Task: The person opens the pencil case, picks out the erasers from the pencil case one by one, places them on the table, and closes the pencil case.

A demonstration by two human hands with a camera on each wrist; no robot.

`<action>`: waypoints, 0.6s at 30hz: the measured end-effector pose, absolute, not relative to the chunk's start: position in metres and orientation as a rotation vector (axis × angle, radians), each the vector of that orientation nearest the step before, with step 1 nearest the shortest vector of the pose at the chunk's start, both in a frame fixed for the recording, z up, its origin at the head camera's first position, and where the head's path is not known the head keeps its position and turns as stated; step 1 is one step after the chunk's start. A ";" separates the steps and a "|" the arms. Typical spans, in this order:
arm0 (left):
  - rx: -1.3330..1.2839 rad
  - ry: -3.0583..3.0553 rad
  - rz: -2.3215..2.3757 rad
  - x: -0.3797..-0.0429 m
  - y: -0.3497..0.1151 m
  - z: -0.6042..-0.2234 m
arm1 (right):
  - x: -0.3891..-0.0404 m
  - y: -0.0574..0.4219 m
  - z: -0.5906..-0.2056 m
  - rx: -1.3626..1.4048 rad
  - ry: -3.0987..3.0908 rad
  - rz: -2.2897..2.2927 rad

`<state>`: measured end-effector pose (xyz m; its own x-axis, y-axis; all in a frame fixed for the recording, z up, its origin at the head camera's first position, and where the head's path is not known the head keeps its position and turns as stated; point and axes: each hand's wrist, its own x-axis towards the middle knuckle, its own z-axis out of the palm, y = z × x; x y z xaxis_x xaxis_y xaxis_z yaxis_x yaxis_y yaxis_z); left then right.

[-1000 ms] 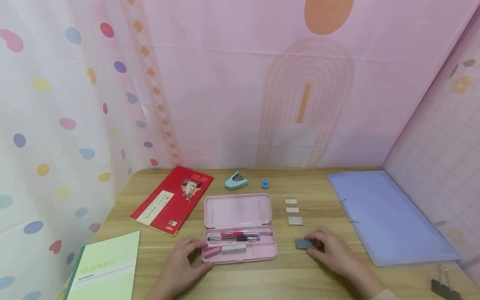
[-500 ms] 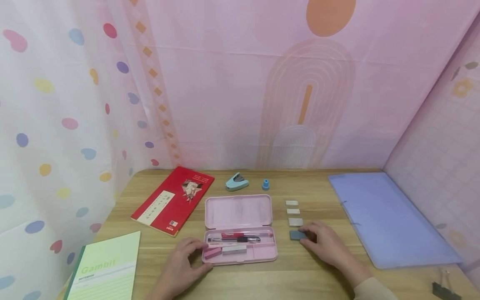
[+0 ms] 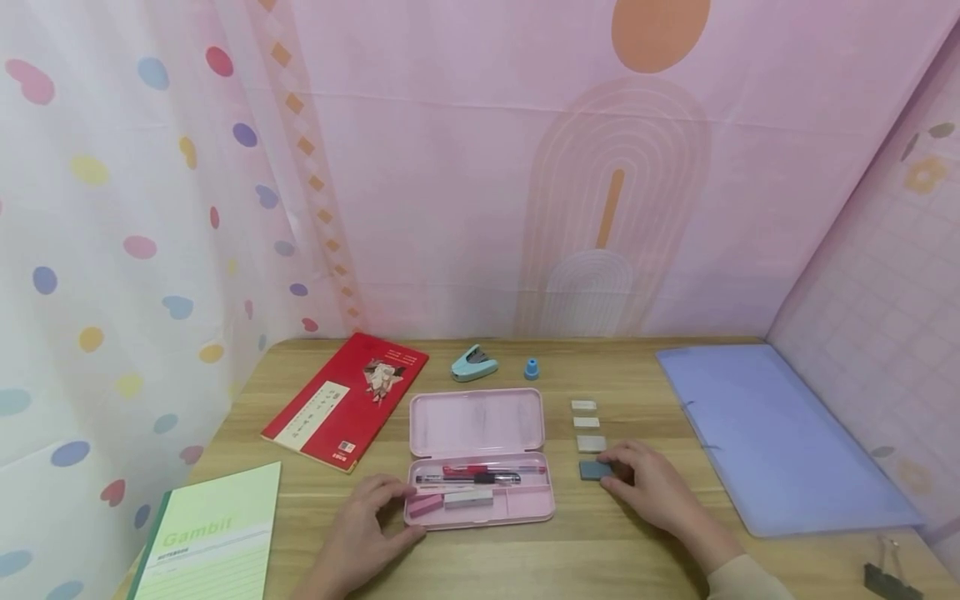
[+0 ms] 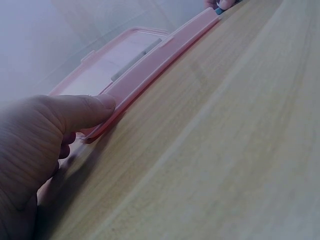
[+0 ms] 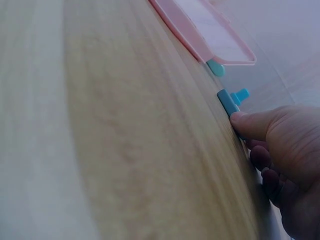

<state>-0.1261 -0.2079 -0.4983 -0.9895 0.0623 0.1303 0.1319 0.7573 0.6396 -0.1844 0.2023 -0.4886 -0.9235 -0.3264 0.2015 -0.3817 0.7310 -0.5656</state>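
Note:
An open pink pencil case [image 3: 530, 509] lies on the wooden table, its lid folded back. Inside are a red pen [image 3: 457, 470], a black pen [image 3: 446, 479], a pink eraser [image 3: 425, 505] and a white-and-grey block [image 3: 468, 499]. My left hand [image 3: 365, 527] grips the case's left end, with the thumb on its front corner, as the left wrist view [image 4: 65, 120] shows. Right of the case, my right hand [image 3: 654, 490] pinches a dark blue-grey eraser-like block [image 3: 592, 471] by its right end, flat on the table. Three pale blocks, the nearest one grey [image 3: 591, 443], form a column beyond it.
Behind the case stand a mint stapler [image 3: 474, 364] and a small blue cone-shaped piece [image 3: 532, 369]. A red booklet [image 3: 352, 408] and a green notebook [image 3: 210, 533] lie left. On the right are a blue folder [image 3: 780, 442] and a black binder clip [image 3: 891, 581].
My right hand has slid the blue-grey block away from me and slightly left, to just below the column of pale blocks; over the last half second it stays still. The left hand has not moved.

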 end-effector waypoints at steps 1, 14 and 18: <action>-0.158 -2.850 -1.050 -0.126 -0.208 -0.498 | -0.184 0.202 -0.489 0.580 -2.841 0.953; -0.160 -2.850 -1.022 -0.126 -0.208 -0.499 | -0.183 0.202 -0.487 0.511 -2.863 0.945; -0.168 -2.854 -1.025 -0.126 -0.210 -0.497 | -0.178 0.193 -0.479 0.517 -2.765 0.879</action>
